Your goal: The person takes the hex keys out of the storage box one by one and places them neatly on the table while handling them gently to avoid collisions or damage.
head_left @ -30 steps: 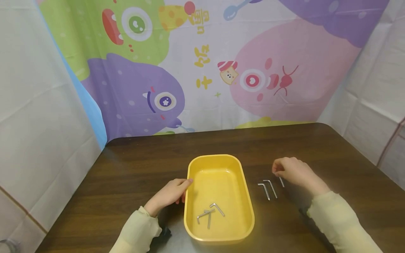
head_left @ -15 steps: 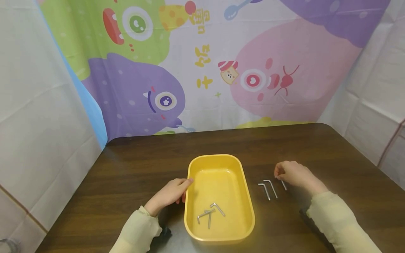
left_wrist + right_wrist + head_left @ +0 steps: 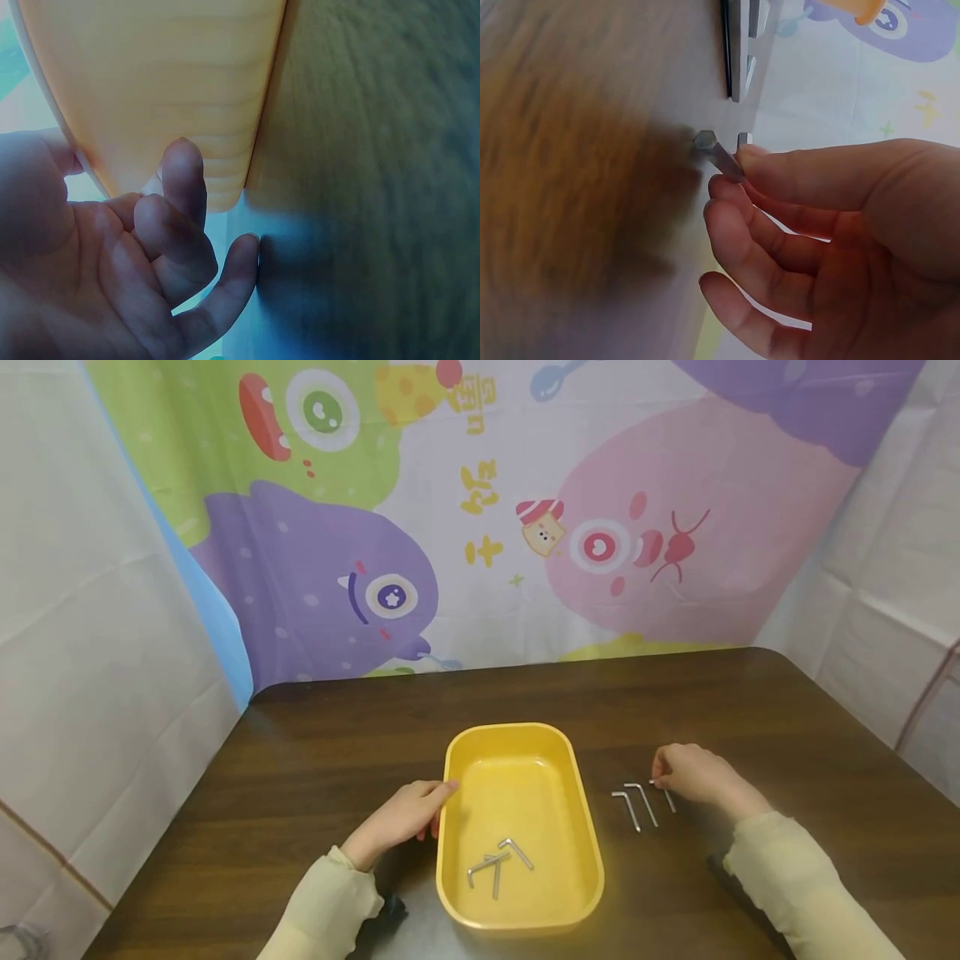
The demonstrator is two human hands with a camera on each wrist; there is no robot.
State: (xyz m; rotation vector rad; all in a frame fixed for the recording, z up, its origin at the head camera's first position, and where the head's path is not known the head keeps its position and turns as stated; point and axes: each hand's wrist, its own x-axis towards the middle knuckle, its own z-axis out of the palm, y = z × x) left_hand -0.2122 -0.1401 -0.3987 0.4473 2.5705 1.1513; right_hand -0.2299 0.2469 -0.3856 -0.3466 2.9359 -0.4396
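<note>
My left hand [image 3: 401, 817] grips the left rim of a yellow plastic bin [image 3: 522, 924], thumb over the edge and other fingers by its outer wall [image 3: 187, 67]. Inside the bin, near its front end, lie three L-shaped silver hex keys [image 3: 517, 854]. Right of the bin my right hand [image 3: 697, 774] pinches another hex key [image 3: 670, 800] between thumb and fingers by its bent end, its long arm pointing toward me. Its six-sided tip [image 3: 706, 140] shows in the right wrist view. Beside it two hex keys [image 3: 628, 810] lie side by side on the table.
The dark wood-grain table [image 3: 337, 718] carries everything. Behind it hangs a cartoon-printed cloth [image 3: 495, 602], and pale sheets [image 3: 97, 610] hang at both sides. Dark bands or objects [image 3: 386, 917] show under both forearms.
My right hand has come slightly toward me and right, bringing the pinched hex key nearly in line with the two beside it. The left hand and bin stay put.
</note>
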